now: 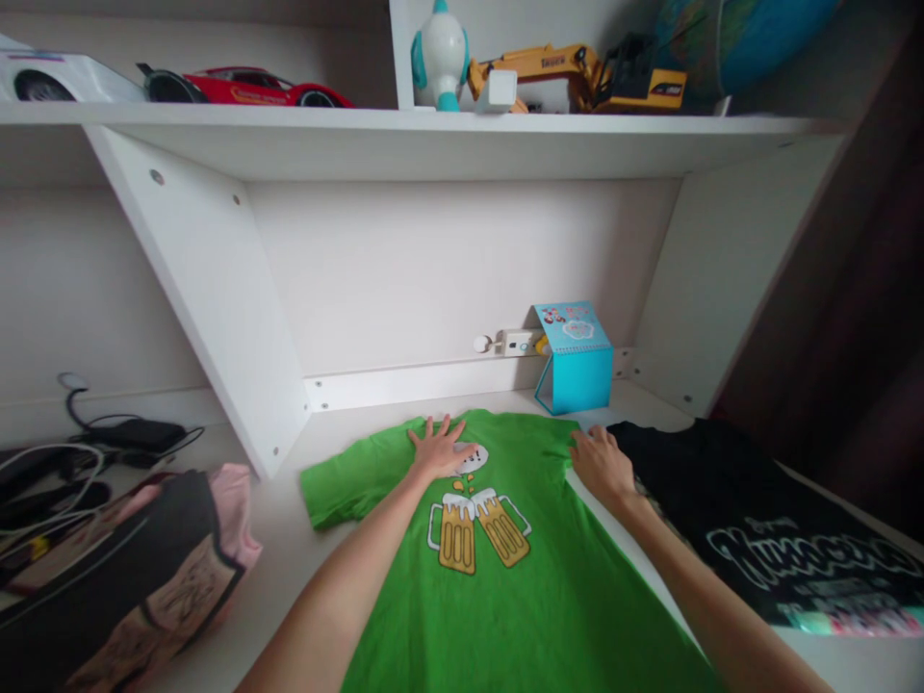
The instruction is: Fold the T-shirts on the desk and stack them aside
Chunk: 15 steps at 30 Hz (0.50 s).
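A green T-shirt [505,597] with two beer mugs printed on its chest lies spread flat on the white desk [281,549]. My left hand [438,447] rests flat on the shirt near its collar, fingers stretched out and spread. My right hand [602,462] sits at the shirt's right shoulder edge, knuckles up and fingers curled down onto the fabric; what the fingertips pinch is hidden. A black T-shirt [765,539] with light lettering lies right beside that hand.
A blue card box [576,358] and a white socket strip [516,342] stand at the back wall. Folded dark and pink clothes [144,568] lie at left, with cables and a charger [108,438] behind. Toys line the shelf [433,125] overhead. A slanted white panel [209,308] divides the desk.
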Available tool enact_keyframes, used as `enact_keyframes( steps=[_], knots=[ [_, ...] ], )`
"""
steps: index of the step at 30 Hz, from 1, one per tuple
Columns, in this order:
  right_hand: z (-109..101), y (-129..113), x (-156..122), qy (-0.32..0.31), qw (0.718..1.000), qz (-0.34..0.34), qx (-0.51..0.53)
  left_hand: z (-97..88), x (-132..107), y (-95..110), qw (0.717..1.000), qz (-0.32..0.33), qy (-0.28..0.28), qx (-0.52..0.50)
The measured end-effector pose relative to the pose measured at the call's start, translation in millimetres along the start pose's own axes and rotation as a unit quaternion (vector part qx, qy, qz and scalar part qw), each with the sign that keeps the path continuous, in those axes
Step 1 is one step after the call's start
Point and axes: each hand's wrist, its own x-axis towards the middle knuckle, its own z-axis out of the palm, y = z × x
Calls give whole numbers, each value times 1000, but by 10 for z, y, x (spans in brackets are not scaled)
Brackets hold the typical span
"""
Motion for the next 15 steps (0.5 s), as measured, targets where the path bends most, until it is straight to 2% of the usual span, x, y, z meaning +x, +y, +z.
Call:
enact_keyframes(
  steps=[4, 7, 9, 12, 15],
  knots=[
    [233, -279, -206, -22, 994, -102, 7, -1, -16, -2, 1000, -2, -9, -6],
    [427, -358, -339, -58, 991, -119, 5, -25, -23, 11, 1000, -6, -22, -18],
    [478, -348, -358, -69, 991, -117, 4, -72, -17, 18, 999, -9, -40, -33],
    [363, -346, -349, -79, 990, -115, 7, -221, -9, -33, 995, -6, -69, -68],
    [51, -476, -531, -69, 989, -130, 18, -454, -57, -258, 993, -8, -52, -106]
  ],
)
